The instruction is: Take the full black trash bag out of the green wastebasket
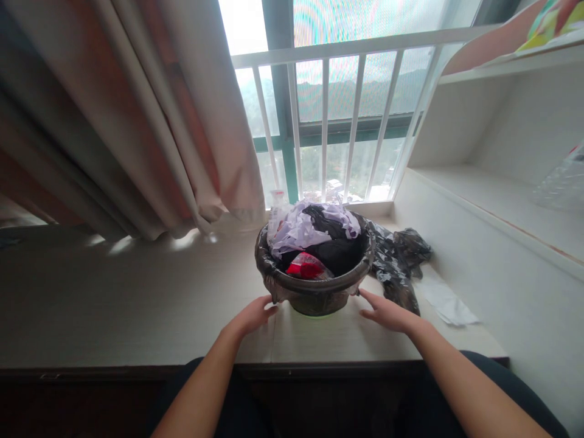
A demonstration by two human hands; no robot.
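On a pale desk (pixel 114 304) beneath a barred window (pixel 328 121), a lined waste bin (pixel 314 286) brimming with crumpled paper is sitting as the left hand (pixel 253 316) and right hand (pixel 385 313), fingers spread, are flanking its base, gripping nothing; a black bag (pixel 396 261) is lying just beside it.

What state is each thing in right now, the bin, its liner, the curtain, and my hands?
Waste bin: upright on the desk, heaped full.
Bin liner: folded over the rim.
Loose black bag: crumpled beside the bin.
Curtain: drawn aside.
Left hand: open, fingertips at the bin.
Right hand: open, fingertips at the bin.
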